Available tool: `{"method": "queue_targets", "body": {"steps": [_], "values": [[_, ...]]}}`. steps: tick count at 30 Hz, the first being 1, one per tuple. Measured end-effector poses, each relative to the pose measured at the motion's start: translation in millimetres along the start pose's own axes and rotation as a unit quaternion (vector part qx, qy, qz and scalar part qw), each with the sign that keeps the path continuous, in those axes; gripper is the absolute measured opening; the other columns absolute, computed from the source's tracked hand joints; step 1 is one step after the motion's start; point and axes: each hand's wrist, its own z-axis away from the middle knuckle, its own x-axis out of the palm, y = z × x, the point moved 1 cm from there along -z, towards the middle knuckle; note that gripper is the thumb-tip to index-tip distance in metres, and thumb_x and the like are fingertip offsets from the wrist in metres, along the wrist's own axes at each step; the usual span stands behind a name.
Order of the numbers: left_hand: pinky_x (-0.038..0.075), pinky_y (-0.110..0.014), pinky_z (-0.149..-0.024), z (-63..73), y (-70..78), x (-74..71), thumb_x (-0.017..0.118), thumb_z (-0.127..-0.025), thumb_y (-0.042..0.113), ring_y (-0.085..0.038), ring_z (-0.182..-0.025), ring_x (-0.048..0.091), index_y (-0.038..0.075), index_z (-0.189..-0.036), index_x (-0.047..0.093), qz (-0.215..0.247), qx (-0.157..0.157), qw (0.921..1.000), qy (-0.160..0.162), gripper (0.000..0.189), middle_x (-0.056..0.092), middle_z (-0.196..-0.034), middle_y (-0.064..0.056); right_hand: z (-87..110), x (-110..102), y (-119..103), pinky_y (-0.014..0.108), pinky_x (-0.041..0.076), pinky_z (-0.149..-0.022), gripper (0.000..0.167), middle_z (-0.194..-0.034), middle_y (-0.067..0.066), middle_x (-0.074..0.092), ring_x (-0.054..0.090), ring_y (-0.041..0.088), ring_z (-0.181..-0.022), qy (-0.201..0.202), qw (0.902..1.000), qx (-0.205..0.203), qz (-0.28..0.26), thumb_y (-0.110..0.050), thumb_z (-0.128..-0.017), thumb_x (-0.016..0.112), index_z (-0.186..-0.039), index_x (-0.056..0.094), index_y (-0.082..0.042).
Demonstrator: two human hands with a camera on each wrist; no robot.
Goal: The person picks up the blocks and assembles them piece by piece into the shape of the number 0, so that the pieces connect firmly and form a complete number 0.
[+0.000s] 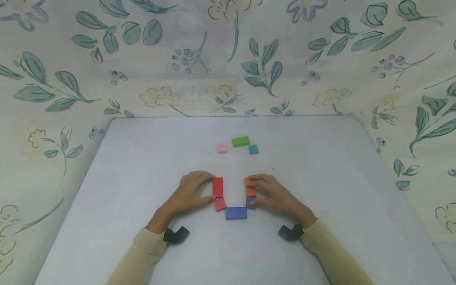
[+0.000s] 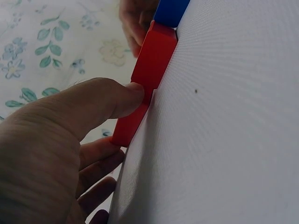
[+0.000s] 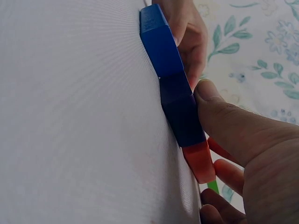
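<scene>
Several blocks form a U on the white table. My left hand is at its left side, index fingertip at the far end of a long red block and thumb by the seam with a tilted smaller red block. A blue block makes the near side. Opposite, my right hand has its fingers over the far end of an orange block, while its thumb presses the side of a purple block, partly hidden in the head view. Orange and purple stand end to end.
Beyond the U lie a pink block, a green block and a teal block. Floral cloth hangs behind the white table. Dark wrist-worn pieces stick out inward from both sleeves.
</scene>
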Motion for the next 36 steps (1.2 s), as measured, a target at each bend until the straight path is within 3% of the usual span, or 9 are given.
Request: {"method": "queue_targets", "body": {"steps": [36], "values": [[0.032,-0.056,-0.106,0.9,-0.1,0.1,0.079,-0.081,0.035,-0.031,-0.133,0.046,0.016,-0.136,0.058,0.004,0.01,0.9999,-0.001,0.062,0.058,-0.137,-0.008,1.1,-2.3,-1.7,0.046,0.044,-0.111,0.054,-0.148,-0.006,0.049,0.04,0.02,-0.141,0.0,0.9999,-0.008,-0.007,-0.031,-0.086,0.079,-0.137,0.06,-0.027]]}}
